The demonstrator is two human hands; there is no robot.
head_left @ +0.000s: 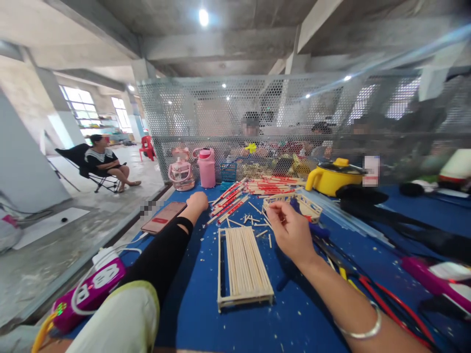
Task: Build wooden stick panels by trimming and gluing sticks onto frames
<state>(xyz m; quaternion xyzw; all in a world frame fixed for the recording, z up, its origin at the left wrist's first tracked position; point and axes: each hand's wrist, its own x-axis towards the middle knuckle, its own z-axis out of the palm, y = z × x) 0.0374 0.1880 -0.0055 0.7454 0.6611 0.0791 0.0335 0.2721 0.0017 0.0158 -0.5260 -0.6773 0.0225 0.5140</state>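
My left hand [197,202], in a black sleeve, reaches to the left edge of the red-wrapped chopsticks [230,202]. Its back faces me, and its fingers are hidden. My right hand [292,233] is raised over the table with thumb and fingers pinched together; anything held between them is too small to make out. Between my forearms lies a small rectangular frame of wooden sticks [245,262], its middle and right filled with parallel sticks and a gap along its left side. Short cut stick pieces [252,219] are scattered beyond it. A second stick-built piece [311,208] sits partly behind my right hand.
A phone [164,218] and purple power strip [90,294] lie left. A pink bottle [206,168], clear jug [181,174] and yellow pot [333,179] stand before a perforated metal screen [206,117]. Pliers with red handles [397,304] lie right. People sit beyond.
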